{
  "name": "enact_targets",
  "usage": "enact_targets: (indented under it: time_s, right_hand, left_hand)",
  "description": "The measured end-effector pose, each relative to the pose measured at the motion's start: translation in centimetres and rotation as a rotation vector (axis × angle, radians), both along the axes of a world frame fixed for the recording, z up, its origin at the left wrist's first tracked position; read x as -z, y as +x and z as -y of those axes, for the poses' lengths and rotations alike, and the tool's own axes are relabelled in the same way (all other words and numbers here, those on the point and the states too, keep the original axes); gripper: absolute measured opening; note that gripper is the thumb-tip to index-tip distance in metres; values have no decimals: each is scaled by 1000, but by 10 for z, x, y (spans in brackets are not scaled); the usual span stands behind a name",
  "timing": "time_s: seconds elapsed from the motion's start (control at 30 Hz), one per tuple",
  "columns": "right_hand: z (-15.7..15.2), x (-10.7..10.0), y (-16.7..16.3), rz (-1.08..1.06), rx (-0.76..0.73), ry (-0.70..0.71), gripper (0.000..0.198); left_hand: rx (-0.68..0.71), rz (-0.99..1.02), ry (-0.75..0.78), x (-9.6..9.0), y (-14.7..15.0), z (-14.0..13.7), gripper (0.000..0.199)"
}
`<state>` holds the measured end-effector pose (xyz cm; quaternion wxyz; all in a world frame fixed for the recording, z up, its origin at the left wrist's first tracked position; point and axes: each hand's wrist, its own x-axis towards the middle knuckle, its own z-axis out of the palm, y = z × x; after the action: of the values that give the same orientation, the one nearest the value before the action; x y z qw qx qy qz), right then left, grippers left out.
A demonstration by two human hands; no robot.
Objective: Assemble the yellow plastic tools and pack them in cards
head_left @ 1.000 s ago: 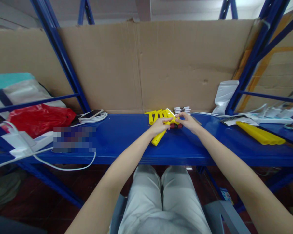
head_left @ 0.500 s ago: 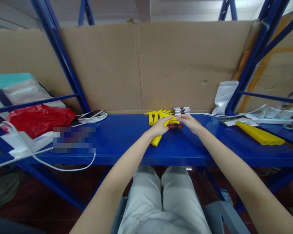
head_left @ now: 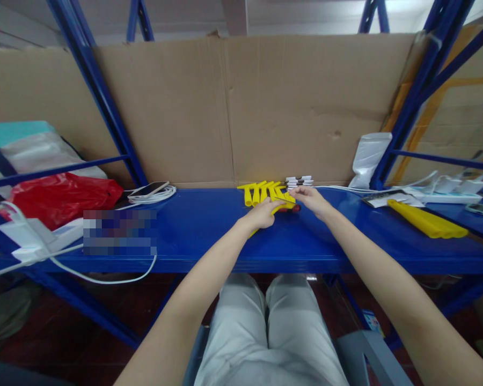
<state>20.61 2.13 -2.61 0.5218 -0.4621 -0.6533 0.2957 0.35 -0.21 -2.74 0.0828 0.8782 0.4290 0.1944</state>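
Note:
My left hand (head_left: 261, 214) is closed around a yellow plastic T-shaped handle (head_left: 278, 208), mostly covered by the fingers. To its right, my right hand (head_left: 312, 200) has its fingertips pinched at the end of a thin dark strip (head_left: 284, 200), which reaches across to the handle's head. Behind my left hand several similar yellow T-shaped handles (head_left: 256, 195) lie side by side. A red and black tool (head_left: 295, 208), partly hidden, lies below the pinching fingers. Just beyond my right hand is a stack of small white pieces with dark middles (head_left: 299, 181).
The blue shelf top (head_left: 201, 230) backs onto a cardboard panel (head_left: 165, 118). Yellow tubes (head_left: 426, 219) lie at right near a white power strip (head_left: 446, 197). On the left are a red plastic bag (head_left: 68, 195), coiled white cable (head_left: 155, 195) and chargers.
My left hand has turned the yellow handle, so less of its lower end shows beneath the hand. My right hand stays near the same spot, still pinching.

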Motion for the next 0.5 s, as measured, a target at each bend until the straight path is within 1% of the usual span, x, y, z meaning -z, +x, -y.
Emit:
enact_targets:
  time_s: [0.1, 0.17, 0.23, 0.3, 0.33, 0.4, 0.5]
  right_hand:
    - [-6, 1, 7, 23, 89, 57, 17]
    - [-9, 0, 12, 92, 165, 110, 15]
    - [-10, -1, 16, 231, 265, 165, 12]
    - [-9, -3, 20, 416, 386, 182, 14]
    - [-7, -4, 23, 509, 448, 162, 18]
    - [-5, -4, 28, 665, 553, 76, 27]
    - [-2, -1, 36, 836, 618, -115, 45]
  left_hand:
    - [26, 61, -7, -1, -1, 0, 71]
    - [30, 95, -19, -3, -2, 0, 70]
    - [21, 137, -36, -3, -2, -1, 70]
    - [15, 191, -45, -3, -1, -2, 69]
    - [17, 217, -42, -2, -1, -3, 68]
    - [35, 258, -18, -1, -1, -6, 67]
    - [83, 321, 18, -1, -1, -8, 67]
